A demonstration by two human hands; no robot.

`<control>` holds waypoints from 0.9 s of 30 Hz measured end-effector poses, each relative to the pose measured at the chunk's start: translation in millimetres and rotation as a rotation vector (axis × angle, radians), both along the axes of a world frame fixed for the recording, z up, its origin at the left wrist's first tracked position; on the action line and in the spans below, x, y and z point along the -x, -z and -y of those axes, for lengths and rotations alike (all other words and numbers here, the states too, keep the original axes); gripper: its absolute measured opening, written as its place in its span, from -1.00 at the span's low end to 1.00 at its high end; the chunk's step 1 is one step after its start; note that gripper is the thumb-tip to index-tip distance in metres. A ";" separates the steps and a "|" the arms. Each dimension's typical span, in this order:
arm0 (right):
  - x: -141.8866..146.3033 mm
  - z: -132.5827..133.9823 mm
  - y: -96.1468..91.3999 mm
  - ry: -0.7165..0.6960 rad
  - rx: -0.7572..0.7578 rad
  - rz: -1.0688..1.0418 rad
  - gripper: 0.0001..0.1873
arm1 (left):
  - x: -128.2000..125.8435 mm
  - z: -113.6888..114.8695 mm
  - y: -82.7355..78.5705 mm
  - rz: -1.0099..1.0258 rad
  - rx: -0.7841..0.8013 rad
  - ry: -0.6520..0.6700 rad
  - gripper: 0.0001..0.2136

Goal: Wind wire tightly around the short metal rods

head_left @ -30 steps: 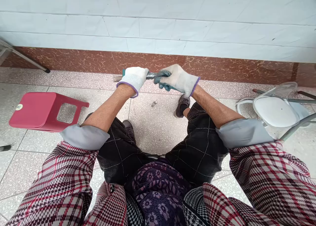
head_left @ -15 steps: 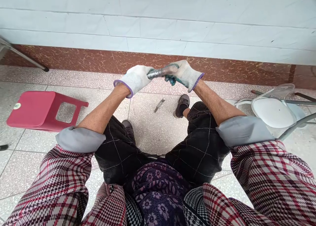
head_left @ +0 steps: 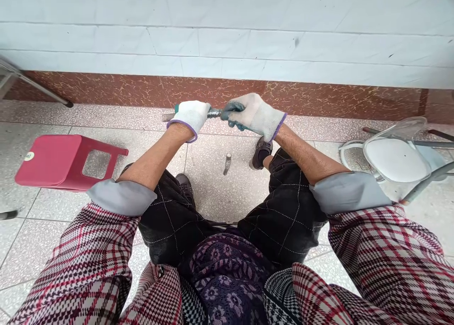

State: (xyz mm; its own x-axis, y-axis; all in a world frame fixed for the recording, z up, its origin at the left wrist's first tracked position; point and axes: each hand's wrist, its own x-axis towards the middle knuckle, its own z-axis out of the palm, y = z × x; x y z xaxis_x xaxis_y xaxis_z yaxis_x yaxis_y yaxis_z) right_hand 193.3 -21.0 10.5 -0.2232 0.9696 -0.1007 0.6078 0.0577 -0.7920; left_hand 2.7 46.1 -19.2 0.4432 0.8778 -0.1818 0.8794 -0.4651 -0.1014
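In front of the wall I hold a rod wound with shiny metal wire (head_left: 214, 113). My left hand (head_left: 191, 114), in a white glove with a purple cuff, is wrapped round its middle. A bare greyish end of the rod sticks out to the left of the fist. My right hand (head_left: 250, 113), in a matching glove with dark green fingertips, is closed at the right end of the winding and hides that end. Below, between my feet, is a short, slim wire-wrapped piece (head_left: 227, 164); whether it lies on the floor or hangs I cannot tell.
A red plastic stool (head_left: 49, 162) lies on its side at the left. On the right a folding chair with a white seat (head_left: 395, 160) stands near the wall. A metal leg (head_left: 46, 92) reaches the floor at far left. My shoes (head_left: 263, 152) rest on the speckled tiles.
My left hand has shifted slightly left, and the rod's bare end now shows beyond it. The right hand has moved slightly left and down, its fingers curled. The slim piece below has shifted downward and turned.
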 end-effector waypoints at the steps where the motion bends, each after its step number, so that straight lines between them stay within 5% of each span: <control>1: -2.8 -2.8 -3.1 -0.001 -0.068 0.059 -0.85 | -1.5 2.2 1.1 -0.013 0.005 0.024 -0.62; 5: -16.5 -17.5 -2.0 0.076 -0.164 0.187 -0.82 | -6.3 8.6 3.8 0.011 0.030 0.105 -0.62; 19: -9.8 -20.6 30.8 0.139 0.088 -0.324 -0.93 | -1.7 6.4 -13.9 0.341 0.082 -0.028 -0.63; 27: -4.2 -2.5 23.2 0.062 0.108 -0.176 -0.93 | -6.9 -6.8 -1.7 0.218 0.043 -0.074 -0.67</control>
State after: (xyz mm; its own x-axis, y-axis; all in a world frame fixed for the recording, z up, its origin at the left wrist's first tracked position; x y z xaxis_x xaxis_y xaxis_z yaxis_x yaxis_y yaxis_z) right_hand 197.4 -18.5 -12.8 -0.1864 0.9677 -0.1698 0.4594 -0.0670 -0.8857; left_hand 9.6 52.9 -17.5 0.4104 0.9030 -0.1267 0.9104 -0.3980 0.1129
